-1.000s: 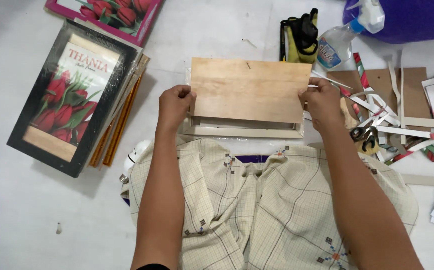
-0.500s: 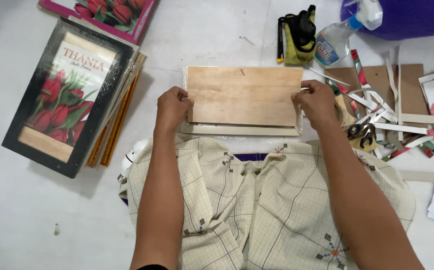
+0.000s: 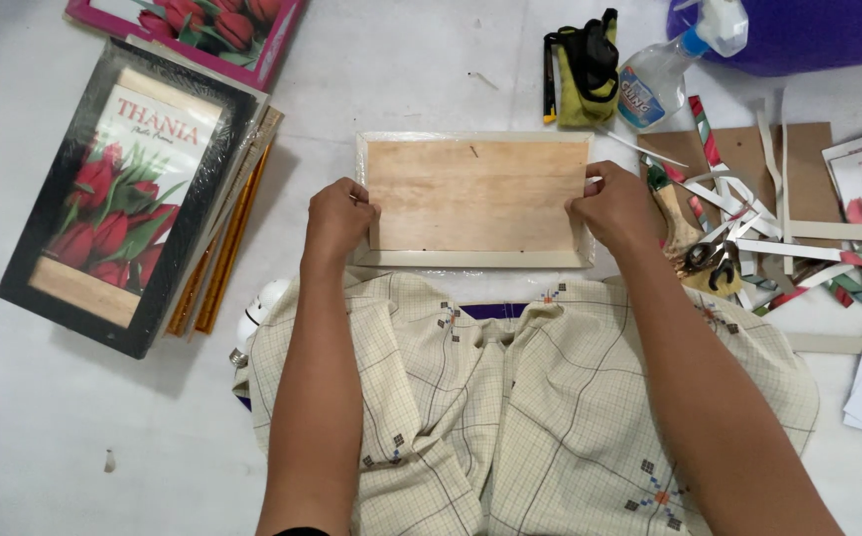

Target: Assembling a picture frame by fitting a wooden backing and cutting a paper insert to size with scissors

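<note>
Floor: pale, whitish, work laid straight on it. Person seated, checked cream cloth over the lap filling the lower middle of the view.

Both forearms reach forward, roughly parallel, wrists bent down. Left hand curled at the left edge of the wooden backing board, fingertips pressing on its edge; a narrow pinch, holding the board. Right hand does the same at the right edge, thumb and fingers closed on the board's side. The board lies flat inside a pale frame, face down, just beyond the knees, centred between the hands.

Left of it: black-framed tulip picture, wrapped in clear film, resting on gold moulding strips. A pink-framed picture is cut off at the top edge.

Right: brown cardboard sheet under a tangle of trimmed paper strips; pliers just beside the right wrist. Spray bottle and a yellow-black pouch beyond the board.

Small white object by the left elbow, partly under the cloth; cannot tell what it is.
</note>
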